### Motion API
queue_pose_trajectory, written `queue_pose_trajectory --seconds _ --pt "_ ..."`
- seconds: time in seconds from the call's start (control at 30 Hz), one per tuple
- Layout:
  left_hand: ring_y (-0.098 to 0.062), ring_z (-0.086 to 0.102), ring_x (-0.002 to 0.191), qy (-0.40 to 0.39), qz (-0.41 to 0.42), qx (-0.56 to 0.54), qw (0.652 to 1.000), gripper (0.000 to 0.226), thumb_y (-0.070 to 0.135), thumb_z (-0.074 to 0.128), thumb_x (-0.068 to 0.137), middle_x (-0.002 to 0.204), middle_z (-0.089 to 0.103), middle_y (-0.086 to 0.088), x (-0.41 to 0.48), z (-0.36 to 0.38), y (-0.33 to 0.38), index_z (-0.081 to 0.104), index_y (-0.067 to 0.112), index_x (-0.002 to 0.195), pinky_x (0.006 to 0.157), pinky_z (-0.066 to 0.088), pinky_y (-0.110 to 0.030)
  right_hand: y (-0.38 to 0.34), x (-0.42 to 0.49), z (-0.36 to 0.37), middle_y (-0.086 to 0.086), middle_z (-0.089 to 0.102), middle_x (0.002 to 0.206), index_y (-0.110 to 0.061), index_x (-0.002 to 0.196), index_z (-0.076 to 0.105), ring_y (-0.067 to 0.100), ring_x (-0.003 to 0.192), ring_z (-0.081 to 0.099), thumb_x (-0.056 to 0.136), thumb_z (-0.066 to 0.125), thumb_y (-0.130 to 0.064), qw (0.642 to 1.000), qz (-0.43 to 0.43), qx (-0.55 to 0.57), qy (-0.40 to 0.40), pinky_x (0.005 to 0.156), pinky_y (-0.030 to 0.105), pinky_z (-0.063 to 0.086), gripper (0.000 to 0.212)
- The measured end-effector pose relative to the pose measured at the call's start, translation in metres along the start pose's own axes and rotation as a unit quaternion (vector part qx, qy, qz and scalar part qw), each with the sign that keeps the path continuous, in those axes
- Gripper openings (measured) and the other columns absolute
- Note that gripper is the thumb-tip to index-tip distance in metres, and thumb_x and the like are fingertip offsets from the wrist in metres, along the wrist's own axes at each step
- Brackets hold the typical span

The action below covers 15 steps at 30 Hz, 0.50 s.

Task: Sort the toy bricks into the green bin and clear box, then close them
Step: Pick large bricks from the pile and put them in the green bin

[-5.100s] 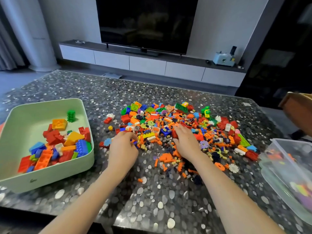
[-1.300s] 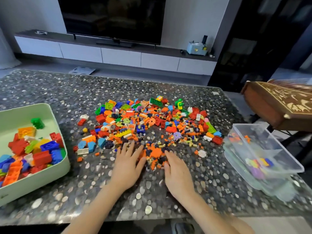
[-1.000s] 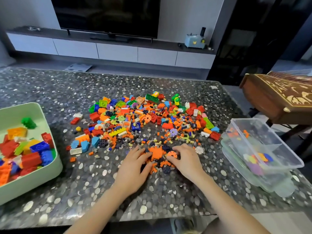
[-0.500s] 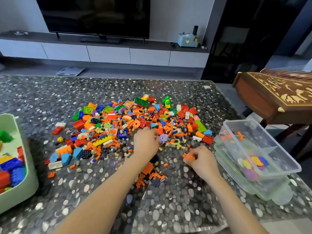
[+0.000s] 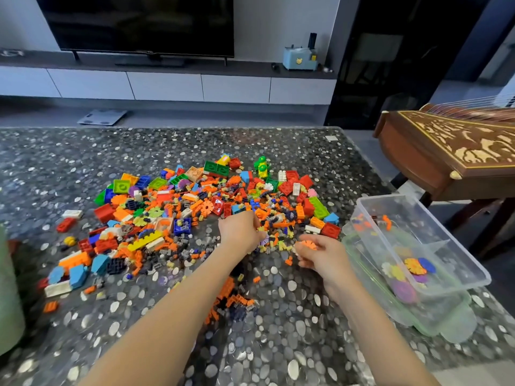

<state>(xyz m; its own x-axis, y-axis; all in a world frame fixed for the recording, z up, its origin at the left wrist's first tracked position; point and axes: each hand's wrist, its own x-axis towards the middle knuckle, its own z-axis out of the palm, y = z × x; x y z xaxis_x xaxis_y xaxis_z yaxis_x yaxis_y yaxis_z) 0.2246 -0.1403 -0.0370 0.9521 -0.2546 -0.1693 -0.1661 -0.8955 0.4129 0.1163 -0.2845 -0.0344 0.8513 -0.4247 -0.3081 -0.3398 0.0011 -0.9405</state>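
Mid-frame, the right hand pinches an orange flower piece. The left hand curls over the bricks; I cannot tell its grip.

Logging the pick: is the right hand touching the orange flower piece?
Touching. The head view shows the right hand pinching the orange flower piece at its fingertips, with no gap between them.

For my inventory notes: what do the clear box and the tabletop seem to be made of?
Clear box: probably plastic, glossy; the pieces inside show through its walls. Tabletop: apparently polished stone or resin set with pale pebbles, since it reflects light; which one is unclear.
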Motion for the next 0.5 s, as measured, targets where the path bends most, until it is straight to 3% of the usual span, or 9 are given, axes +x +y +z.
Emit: queue_pose_trajectory --seconds 0.07,0.17,0.27,0.4,0.43,0.5 --pt "-0.021 0.061 0.093 -0.018 0.011 0.031 0.999 0.025 0.042 0.061 0.088 0.096 0.067 0.000 -0.003 -0.001 0.001 0.057 0.020 0.099 0.093 0.044 -0.040 -0.006 -0.001 -0.001 0.011 0.063 0.084 0.000 0.103 0.064 0.017 0.066 0.058 0.086 0.063 0.002 0.991 0.063 0.114 -0.025 0.055 0.020 0.053 0.017" --pt "-0.023 0.063 0.089 -0.023 0.018 0.022 0.999 0.019 0.036 0.062 0.089 0.090 0.069 -0.004 -0.009 -0.001 0.002 0.060 0.018 0.082 0.084 0.048 -0.036 -0.010 -0.001 -0.002 0.013 0.063 0.074 0.003 0.092 0.063 0.018 0.064 0.057 0.085 0.060 0.008 0.971 0.128 0.195 -0.046 0.049 0.019 0.052 0.009" --pt "-0.017 0.060 0.077 -0.011 0.022 -0.048 0.999 0.018 0.031 0.065 0.088 0.076 0.063 0.002 -0.018 -0.004 0.002 0.059 0.018 0.076 0.069 0.048 -0.029 -0.011 -0.001 -0.003 0.014 0.063 0.073 0.003 0.092 0.059 0.017 0.061 0.057 0.087 0.056 0.009 0.960 0.148 0.231 -0.047 0.045 0.018 0.049 0.008" --pt "-0.007 0.054 0.066 0.025 0.037 -0.174 0.984 0.021 0.019 0.062 0.090 0.070 0.057 0.008 -0.028 -0.014 -0.003 0.052 0.015 0.071 0.052 0.037 -0.016 -0.018 0.001 -0.001 0.019 0.066 0.083 0.002 0.092 0.054 0.019 0.061 0.056 0.094 0.047 0.006 0.956 0.148 0.246 -0.051 0.041 0.018 0.047 0.008" --pt "-0.009 0.056 0.068 0.028 0.022 -0.230 0.973 0.020 0.012 0.058 0.091 0.070 0.058 0.004 -0.029 -0.016 -0.005 0.048 0.012 0.074 0.053 0.041 -0.018 -0.020 0.002 -0.001 0.020 0.066 0.083 0.001 0.092 0.053 0.020 0.062 0.057 0.094 0.045 0.007 0.958 0.143 0.246 -0.050 0.041 0.019 0.047 0.009" --pt "-0.022 0.062 0.077 0.026 -0.025 -0.347 0.937 0.017 -0.001 0.049 0.091 0.074 0.061 -0.008 -0.024 -0.019 -0.006 0.043 0.008 0.078 0.067 0.055 -0.037 -0.024 0.003 0.002 0.019 0.065 0.084 -0.001 0.097 0.054 0.022 0.067 0.059 0.092 0.046 0.009 0.968 0.123 0.216 -0.041 0.044 0.022 0.050 0.014"
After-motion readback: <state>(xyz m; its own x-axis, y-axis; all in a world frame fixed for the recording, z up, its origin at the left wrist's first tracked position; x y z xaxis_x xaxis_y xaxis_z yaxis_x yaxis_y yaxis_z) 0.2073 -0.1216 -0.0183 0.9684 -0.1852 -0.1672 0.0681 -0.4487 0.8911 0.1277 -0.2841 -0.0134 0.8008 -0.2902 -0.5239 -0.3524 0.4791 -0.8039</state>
